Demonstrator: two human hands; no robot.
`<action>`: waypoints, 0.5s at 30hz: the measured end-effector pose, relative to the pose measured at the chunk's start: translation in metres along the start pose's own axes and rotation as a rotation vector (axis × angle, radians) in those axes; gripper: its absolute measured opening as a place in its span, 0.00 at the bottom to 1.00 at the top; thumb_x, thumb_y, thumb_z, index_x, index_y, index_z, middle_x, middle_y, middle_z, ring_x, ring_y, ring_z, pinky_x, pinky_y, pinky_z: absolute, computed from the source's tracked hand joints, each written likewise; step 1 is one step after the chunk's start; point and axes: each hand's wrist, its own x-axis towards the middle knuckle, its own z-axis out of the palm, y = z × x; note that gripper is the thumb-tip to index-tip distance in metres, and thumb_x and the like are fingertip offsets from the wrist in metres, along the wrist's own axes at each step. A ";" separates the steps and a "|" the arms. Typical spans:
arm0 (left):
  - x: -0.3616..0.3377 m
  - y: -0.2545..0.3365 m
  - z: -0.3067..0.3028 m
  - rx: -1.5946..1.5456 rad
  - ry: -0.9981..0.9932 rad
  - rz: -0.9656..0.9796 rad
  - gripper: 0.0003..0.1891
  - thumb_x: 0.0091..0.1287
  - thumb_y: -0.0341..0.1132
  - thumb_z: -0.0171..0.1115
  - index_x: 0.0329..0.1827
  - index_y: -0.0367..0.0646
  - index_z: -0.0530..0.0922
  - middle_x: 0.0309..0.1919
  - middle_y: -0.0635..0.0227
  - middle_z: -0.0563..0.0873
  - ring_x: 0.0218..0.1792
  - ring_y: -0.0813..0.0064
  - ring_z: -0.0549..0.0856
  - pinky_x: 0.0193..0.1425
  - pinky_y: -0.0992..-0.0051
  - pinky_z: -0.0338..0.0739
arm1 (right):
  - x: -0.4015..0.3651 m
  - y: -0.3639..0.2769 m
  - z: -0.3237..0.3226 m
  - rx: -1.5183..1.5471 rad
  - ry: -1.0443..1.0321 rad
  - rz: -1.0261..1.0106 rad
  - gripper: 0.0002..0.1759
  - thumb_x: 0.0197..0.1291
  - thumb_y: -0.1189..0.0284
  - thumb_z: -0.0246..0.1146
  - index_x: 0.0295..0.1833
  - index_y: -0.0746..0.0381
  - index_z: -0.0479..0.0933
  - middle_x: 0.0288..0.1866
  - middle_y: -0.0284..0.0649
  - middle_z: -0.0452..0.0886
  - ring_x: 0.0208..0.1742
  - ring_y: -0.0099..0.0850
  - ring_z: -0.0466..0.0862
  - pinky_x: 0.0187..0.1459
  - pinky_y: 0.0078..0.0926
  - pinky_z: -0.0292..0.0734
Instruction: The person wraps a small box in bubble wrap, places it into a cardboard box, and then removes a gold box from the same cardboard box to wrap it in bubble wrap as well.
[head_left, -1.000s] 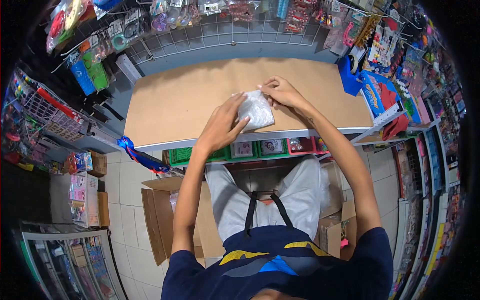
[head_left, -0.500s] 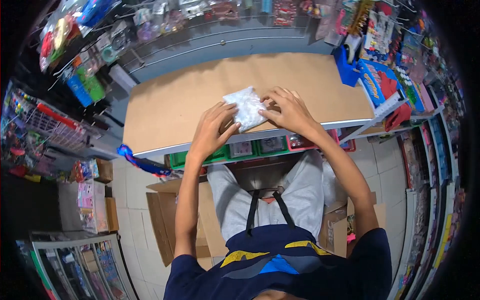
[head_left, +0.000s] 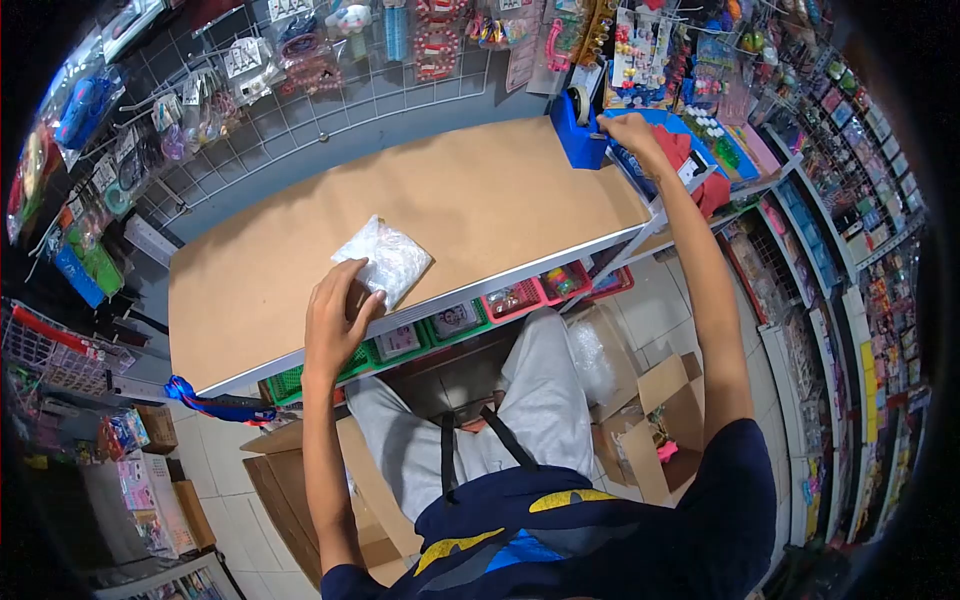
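A flat white packet [head_left: 388, 258] in shiny clear wrapping lies on the brown tabletop [head_left: 470, 185], near its front edge. My left hand [head_left: 335, 310] rests at the packet's lower left side, fingers curved and thumb apart, with the fingertips on its edge. At the far right end of the table, my right hand [head_left: 635, 138] reaches to a blue tape dispenser [head_left: 582, 135]. Its fingers are pinched together at the dispenser's right side; what is between them is too small to make out. The tape roll shows inside the dispenser.
Hanging goods on a wire rack [head_left: 420, 85] line the wall behind the table. Green baskets [head_left: 455, 318] and a pink basket [head_left: 514, 298] sit under the tabletop. Cardboard boxes [head_left: 655, 440] stand on the floor around my legs. Stocked shelves [head_left: 850, 330] run along the right.
My right hand has left the packet and moved right to the tape dispenser, its fingers now pinched. My left hand has stayed by the packet. The camera view has turned to the right.
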 end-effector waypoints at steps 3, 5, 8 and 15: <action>-0.001 -0.002 0.001 0.014 0.011 0.011 0.23 0.64 0.37 0.72 0.60 0.39 0.79 0.57 0.54 0.84 0.58 0.51 0.82 0.65 0.59 0.74 | 0.028 0.010 0.013 0.015 -0.101 0.026 0.27 0.54 0.51 0.75 0.32 0.69 0.87 0.31 0.47 0.89 0.32 0.32 0.86 0.37 0.35 0.78; 0.000 -0.002 -0.001 0.012 0.005 0.025 0.22 0.64 0.38 0.72 0.59 0.39 0.80 0.57 0.55 0.84 0.58 0.52 0.82 0.65 0.60 0.74 | 0.021 0.001 0.008 0.136 -0.142 0.124 0.23 0.50 0.55 0.78 0.32 0.68 0.87 0.32 0.45 0.89 0.27 0.28 0.83 0.31 0.30 0.73; -0.001 -0.001 -0.001 -0.005 -0.002 0.011 0.21 0.64 0.38 0.72 0.57 0.39 0.81 0.57 0.57 0.84 0.58 0.53 0.82 0.64 0.60 0.74 | 0.032 0.011 0.012 0.222 -0.161 0.162 0.21 0.48 0.58 0.80 0.33 0.67 0.88 0.31 0.40 0.87 0.25 0.25 0.78 0.27 0.27 0.67; -0.001 -0.001 -0.001 -0.005 0.005 0.004 0.20 0.64 0.39 0.72 0.56 0.39 0.82 0.57 0.58 0.84 0.58 0.54 0.82 0.64 0.61 0.73 | 0.000 -0.014 -0.006 0.294 -0.110 0.232 0.16 0.52 0.62 0.77 0.37 0.65 0.90 0.40 0.38 0.90 0.38 0.27 0.84 0.41 0.28 0.74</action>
